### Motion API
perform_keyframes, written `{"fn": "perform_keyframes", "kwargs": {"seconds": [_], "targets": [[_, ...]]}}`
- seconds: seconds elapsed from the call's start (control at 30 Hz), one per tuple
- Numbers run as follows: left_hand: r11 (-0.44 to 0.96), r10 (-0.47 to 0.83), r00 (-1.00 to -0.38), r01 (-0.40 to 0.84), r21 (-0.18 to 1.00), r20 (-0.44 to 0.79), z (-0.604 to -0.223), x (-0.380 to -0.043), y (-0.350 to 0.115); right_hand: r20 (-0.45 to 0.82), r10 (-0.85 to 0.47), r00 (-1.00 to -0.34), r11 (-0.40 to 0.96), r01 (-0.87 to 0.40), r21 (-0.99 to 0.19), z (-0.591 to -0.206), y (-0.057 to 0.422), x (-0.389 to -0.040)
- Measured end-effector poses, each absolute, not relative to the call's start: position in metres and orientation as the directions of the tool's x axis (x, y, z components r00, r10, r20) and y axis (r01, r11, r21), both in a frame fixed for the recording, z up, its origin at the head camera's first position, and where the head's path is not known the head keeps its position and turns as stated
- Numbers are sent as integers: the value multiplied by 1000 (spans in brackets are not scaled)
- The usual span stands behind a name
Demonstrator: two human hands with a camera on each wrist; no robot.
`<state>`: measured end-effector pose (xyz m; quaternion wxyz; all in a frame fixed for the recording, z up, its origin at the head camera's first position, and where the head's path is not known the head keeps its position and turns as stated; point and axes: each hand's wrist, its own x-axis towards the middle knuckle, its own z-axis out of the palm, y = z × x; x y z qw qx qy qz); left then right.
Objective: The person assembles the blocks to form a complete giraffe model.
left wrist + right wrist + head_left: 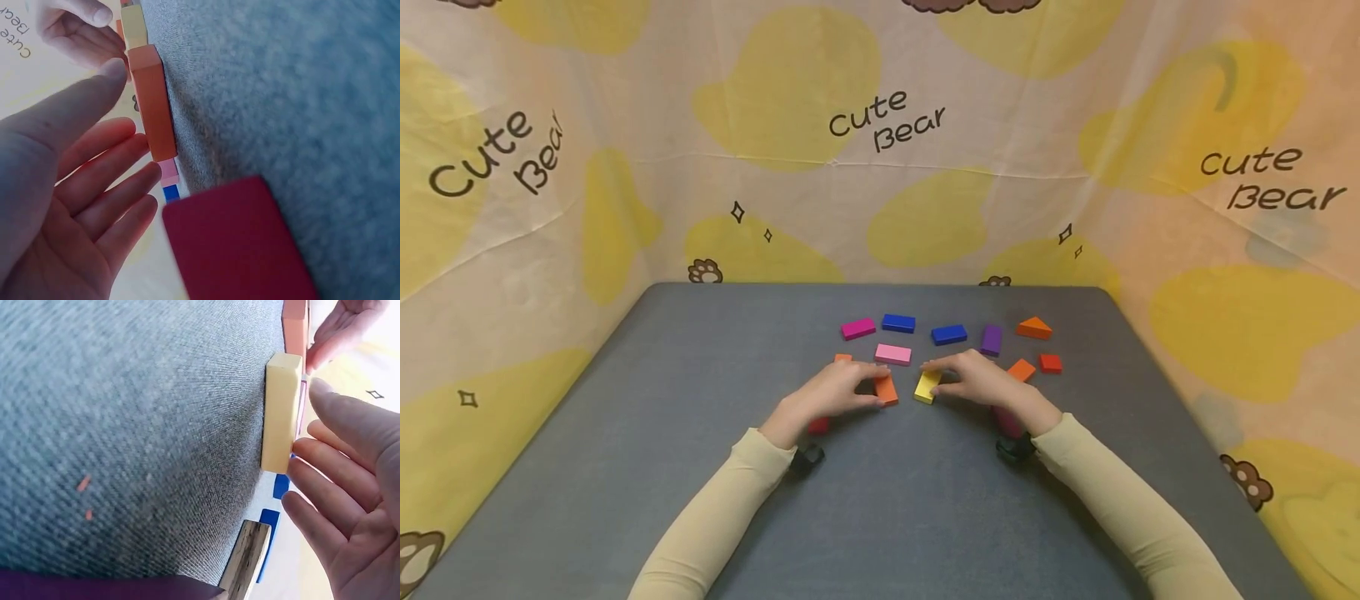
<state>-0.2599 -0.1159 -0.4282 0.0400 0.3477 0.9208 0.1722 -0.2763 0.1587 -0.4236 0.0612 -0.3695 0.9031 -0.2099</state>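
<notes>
My left hand is held over an orange block that lies flat on the grey table. Its thumb and fingers are spread, with the fingertips right beside the block in the left wrist view. To the right lies a yellow block, a small gap away. My right hand is at that one, thumb and fingers apart and fingertips close along its side in the right wrist view. Partly covered by the left hand is a red block; a dark red block shows beneath the right wrist.
Behind the hands lie a pink block, a magenta block, blue blocks, a purple block and an orange triangle. Right of them is a small red block. Printed cloth walls enclose the table.
</notes>
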Motion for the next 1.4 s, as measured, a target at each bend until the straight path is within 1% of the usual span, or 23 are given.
{"fn": "perform_keyframes", "kwargs": {"seconds": [0.3, 0.7, 0.87, 1.17, 1.4], "targets": [[715, 625, -779, 599, 361, 54, -430, -264, -115, 64, -664, -745, 652, -618, -439, -425, 157, -279], [697, 629, -770, 620, 362, 109, -432, -269, -116, 60, -629, -775, 659, -573, -488, -424, 156, -280], [694, 629, -770, 618, 370, 107, -432, -269, -116, 52, -622, -781, 663, -560, -497, -425, 156, -281], [679, 618, -783, 577, 454, 70, -433, -271, -115, 33, -610, -792, 674, -540, -504, -424, 156, -280], [674, 623, -781, 565, 475, 45, -432, -272, -116, 36, -612, -790, 670, -543, -506, -424, 157, -280]]}}
